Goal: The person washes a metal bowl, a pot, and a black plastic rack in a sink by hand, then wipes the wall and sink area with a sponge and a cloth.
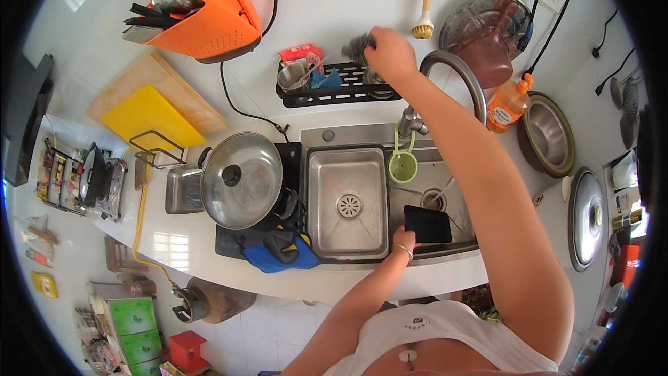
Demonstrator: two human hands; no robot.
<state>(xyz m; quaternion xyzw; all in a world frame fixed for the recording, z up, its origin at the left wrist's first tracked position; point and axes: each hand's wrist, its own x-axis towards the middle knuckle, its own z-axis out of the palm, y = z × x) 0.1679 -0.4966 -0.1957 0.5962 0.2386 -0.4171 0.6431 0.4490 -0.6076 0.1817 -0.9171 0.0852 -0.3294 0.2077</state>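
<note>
My right hand (387, 56) is stretched out to the black slotted rack (341, 83) on the wall, its fingers closed on a grey steel wool scrubber (356, 49). The scrubber is above the rack. Low over the right basin (454, 235) of the sink, my left hand (403, 238) grips the edge of a black rectangular thing (428, 225); its exact kind does not show. Behind that thing stands a metal drain strainer or cup (434, 199). A light green ladle-like strainer (402, 166) hangs by the faucet (413, 124). My right forearm hides part of the sink's back edge.
A lidded pan (241, 181) stands on the black stove left of the left basin (348, 202), with a blue and black cloth (278, 254) before it. An orange soap bottle (508, 106) and metal bowls (546, 136) are at the right. An orange utensil holder (209, 24) hangs upper left.
</note>
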